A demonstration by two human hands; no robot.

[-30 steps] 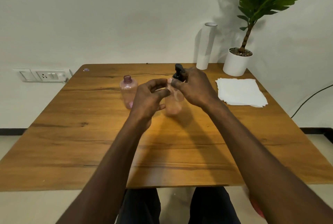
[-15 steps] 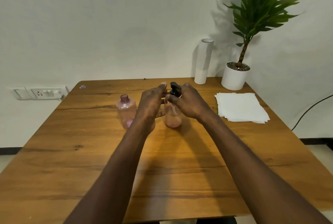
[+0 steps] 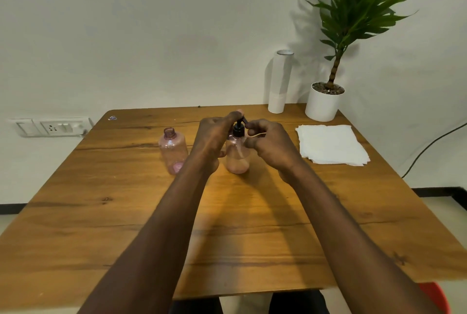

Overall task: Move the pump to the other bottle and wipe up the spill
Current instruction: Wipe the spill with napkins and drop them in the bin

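Observation:
Two clear pink bottles stand near the middle of the wooden table (image 3: 126, 212). The left bottle (image 3: 173, 153) has an open neck and no cap. The right bottle (image 3: 237, 161) carries the black pump (image 3: 238, 129). My left hand (image 3: 213, 138) wraps the right bottle's left shoulder, with one finger raised to the pump head. My right hand (image 3: 271, 143) pinches the pump at its collar from the right. I see no spill on the wood.
A stack of white paper napkins (image 3: 331, 144) lies to the right of the bottles. A white paper roll (image 3: 279, 84) and a potted plant (image 3: 322, 104) stand at the back right. A small sticker (image 3: 112, 118) sits at the far left corner.
The view has tilted upward, so the table sits lower in frame. My left hand closed in from beside the bottle onto its shoulder and the pump head. My right hand stays on the pump.

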